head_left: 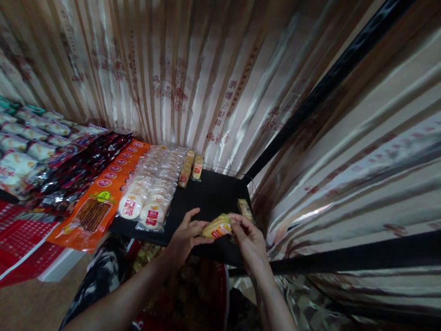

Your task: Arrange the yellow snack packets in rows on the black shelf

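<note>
A small yellow snack packet (217, 227) with a red label is held between my two hands above the black shelf. My right hand (250, 240) pinches its right end. At its left end, the fingers of my left hand (186, 235) close on the wrapper, with one finger raised. A similar packet (244, 209) lies on the shelf just beyond my right hand, partly covered by it. Two short rows of similar yellow packets (197, 167) stand toward the back, beside clear-wrapped round white crackers (152, 216).
A red basket (227, 305) with packets in it sits below the shelf edge. Left of the crackers lie an orange snack bag (99, 204), dark shiny packets (76, 165) and white packets (17, 171). Another red basket (8, 250) is at lower left. A black post (306, 106) rises right.
</note>
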Demonstrator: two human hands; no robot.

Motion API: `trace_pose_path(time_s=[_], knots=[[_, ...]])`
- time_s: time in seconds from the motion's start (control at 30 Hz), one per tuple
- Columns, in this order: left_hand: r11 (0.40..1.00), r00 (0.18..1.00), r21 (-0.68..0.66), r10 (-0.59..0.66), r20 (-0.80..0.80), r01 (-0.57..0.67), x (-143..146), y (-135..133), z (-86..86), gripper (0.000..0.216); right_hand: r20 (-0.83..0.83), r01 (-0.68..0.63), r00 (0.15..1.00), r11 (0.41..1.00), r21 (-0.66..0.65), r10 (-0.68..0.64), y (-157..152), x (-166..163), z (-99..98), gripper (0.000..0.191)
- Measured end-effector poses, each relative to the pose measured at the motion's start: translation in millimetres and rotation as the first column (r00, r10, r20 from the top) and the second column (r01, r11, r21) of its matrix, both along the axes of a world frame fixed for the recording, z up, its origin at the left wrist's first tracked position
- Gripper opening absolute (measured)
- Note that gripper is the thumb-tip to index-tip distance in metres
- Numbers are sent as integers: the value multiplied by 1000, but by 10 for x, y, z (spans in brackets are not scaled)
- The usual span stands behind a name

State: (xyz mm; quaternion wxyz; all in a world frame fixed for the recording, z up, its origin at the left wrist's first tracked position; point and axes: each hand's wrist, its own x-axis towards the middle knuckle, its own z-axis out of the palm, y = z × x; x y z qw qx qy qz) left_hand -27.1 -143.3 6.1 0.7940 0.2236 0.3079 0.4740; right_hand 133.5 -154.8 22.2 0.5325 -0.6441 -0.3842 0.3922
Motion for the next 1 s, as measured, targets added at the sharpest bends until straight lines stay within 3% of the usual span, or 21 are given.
trace_pose_path(time_s=[0.17, 0.33, 0.5, 0.67, 0.73, 0.83, 1.0], knots=[[954, 974, -198, 225, -25, -225, 69, 88, -134, 12, -170, -20, 985, 998, -52, 11, 96, -241, -104, 45], [934, 970, -273, 244, 17, -230, 64, 205, -173, 10, -172, -197, 968, 979, -57, 185, 173, -360, -296, 30], [932, 970, -278, 242, 6, -231, 26, 238, -260, 3, -245, -61, 968, 998, 1, 60, 314, -385, -339, 28], [984, 999, -177, -27, 43, 34, 241, 132, -351, 48, -439, 130, 893, 990, 53, -94, 539, -511, -250, 28], [988, 999, -155, 2, 49, 6, 371, 102, -350, 60, -432, 177, 892, 982, 64, -133, 643, -556, -260, 28], [974, 999, -227, 25, 44, -15, 492, 116, -289, 57, -353, 204, 922, 974, 103, -156, 794, -579, -291, 30], [924, 949, -307, -143, 281, 230, 437, 286, -195, 33, -369, 113, 928, 982, 150, -51, 954, -621, -170, 30]])
